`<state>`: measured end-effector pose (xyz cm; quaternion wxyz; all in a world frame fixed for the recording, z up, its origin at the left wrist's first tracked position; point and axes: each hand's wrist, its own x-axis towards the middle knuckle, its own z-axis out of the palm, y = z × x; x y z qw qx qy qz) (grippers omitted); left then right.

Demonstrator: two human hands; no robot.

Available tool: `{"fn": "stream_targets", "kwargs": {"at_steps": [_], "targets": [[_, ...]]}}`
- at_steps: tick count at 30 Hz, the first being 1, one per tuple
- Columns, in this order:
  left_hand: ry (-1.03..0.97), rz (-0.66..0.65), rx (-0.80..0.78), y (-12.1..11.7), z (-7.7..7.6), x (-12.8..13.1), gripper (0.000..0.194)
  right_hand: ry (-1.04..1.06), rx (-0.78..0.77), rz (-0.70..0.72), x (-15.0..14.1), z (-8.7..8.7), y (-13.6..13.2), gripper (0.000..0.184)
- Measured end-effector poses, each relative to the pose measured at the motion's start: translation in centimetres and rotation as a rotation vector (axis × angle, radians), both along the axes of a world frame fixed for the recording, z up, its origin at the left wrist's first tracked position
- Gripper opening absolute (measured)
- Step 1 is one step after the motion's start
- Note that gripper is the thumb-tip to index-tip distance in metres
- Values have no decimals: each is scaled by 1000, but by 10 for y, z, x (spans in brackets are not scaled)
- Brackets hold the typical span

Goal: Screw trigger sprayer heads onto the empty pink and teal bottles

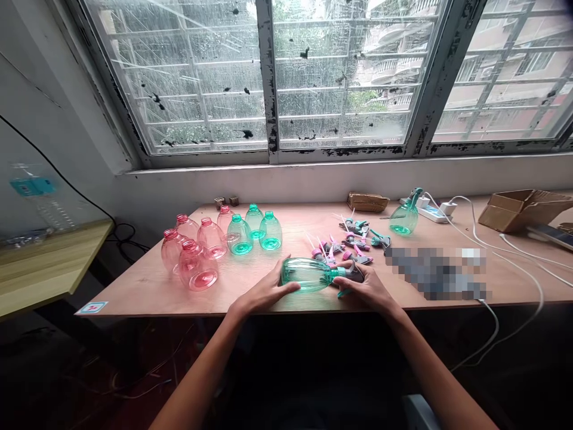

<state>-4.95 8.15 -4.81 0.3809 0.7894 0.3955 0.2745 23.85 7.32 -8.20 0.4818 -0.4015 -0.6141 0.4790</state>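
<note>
- so the left forearm (201,370) is bare, slanting up and inward from the bottom of the view
- right forearm (434,364) mirrors it, also bare, coming in from the lower right
- left hand (268,291) is curled in a grip, left thumb (290,288) pointing across toward the other hand — fingers mostly hidden
- right hand (373,291) is gripping too, right thumb (344,282) pointing back left
- hands are level-ish, apart, pretty symmetrical tbh
</note>
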Motion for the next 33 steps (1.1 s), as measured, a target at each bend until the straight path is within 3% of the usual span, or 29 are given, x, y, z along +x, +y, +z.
{"fn": "stream_targets", "kwargs": {"at_steps": [2,4,9,13,18,28,33], "targets": [[-26,3,-20,-1,3,-1,66,10,-3,3,0,1,-1,42],[-50,-5,-9,-2,4,0,61,24,-10,2,0,1,-1,42],[-149,-29,6,-1,-3,4,81,40,-2,-35,0,0,0,42],[-248,-30,-15,3,-12,4,111,34,21,-2,0,1,-1,41],[-173,-14,145,7,-13,2,99,48,17,38,0,0,-1,42],[-251,-24,52,2,-12,2,122,77,30,52,0,0,-1,42],[-249,16,-32,-1,-7,1,91,69,29,26,0,0,-1,45]]}}
